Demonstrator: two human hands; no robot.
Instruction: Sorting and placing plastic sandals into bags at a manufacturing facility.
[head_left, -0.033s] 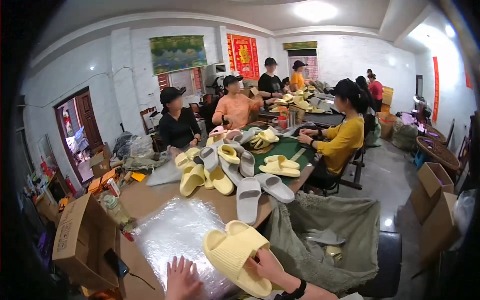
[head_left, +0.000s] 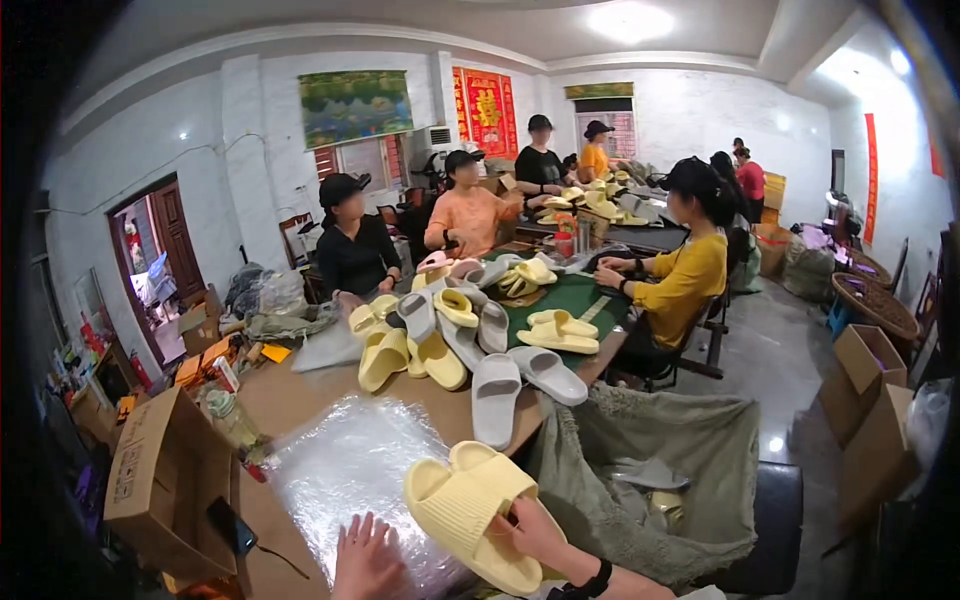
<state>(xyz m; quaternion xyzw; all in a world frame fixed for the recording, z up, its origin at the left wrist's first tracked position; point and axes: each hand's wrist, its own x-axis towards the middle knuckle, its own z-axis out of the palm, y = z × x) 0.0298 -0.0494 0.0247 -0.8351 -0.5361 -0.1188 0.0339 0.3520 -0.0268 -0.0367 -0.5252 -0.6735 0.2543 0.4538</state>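
The right hand point(head_left: 532, 535) is closed on a pair of yellow slippers point(head_left: 465, 500), its fingers tucked into the foot opening of one, and holds them up just ahead of the wrist, which wears a dark band point(head_left: 594, 580). Beside it, the left hand point(head_left: 368, 562) is empty and open, fingers spread over a stack of clear plastic point(head_left: 345, 455) that shines under the lights. To the left of that hand stands an open cardboard box point(head_left: 145, 470), a dark phone point(head_left: 237, 527) at its near edge. Right of the right hand, a grey-green cloth point(head_left: 590, 510) lines a bin with a few slippers down inside. Straight beyond both hands, along the brown counter point(head_left: 290, 395), two grey slippers point(head_left: 496, 395) lie in front of a jumbled heap of yellow and grey ones point(head_left: 437, 355). Farther off, a person in a yellow top point(head_left: 690, 285) sits at the right, facing two others across the slippers.
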